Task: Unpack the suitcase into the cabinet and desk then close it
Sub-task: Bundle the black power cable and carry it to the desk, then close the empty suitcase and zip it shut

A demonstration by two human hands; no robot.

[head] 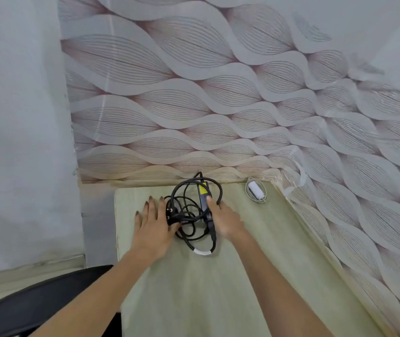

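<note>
Black chair (36,305) edge at lower left, just beside the pale wood worktop (194,300). Suitcase and cabinet are not in view.

Left grip (152,227): flat on the worktop, fingers straight and spread, holding nothing. Its thumb side touches the plug (169,211) end of the black charger (189,215).

The charger is the task thing here. It lies on the worktop near the back wall as a loose tangle of cord loops, with its brick (203,194) on the right side of the pile. One loop with a white tag (202,252) trails toward us.

Right grip (225,220): blurred, with fingers laid over the brick. We cannot tell whether it pinches the brick or only rests on it.

White charger (255,188), with its coiled white cord, sits further right at the back corner, apart from the black one. Patterned wallpaper (218,93) runs behind and to the right.

We judge the charger as good as placed; the step in hand looks like tidying it or letting go.

Risks:
- The loops are loose and lie against both grips, so a finger caught in one on the way out could drag the whole pile.
- The plug sits toward the worktop's left edge, so a sideways pull could tip cord over it, and the brick's weight could follow.
- A push to the right could run the black cord into the white coil and tangle the two.
</note>
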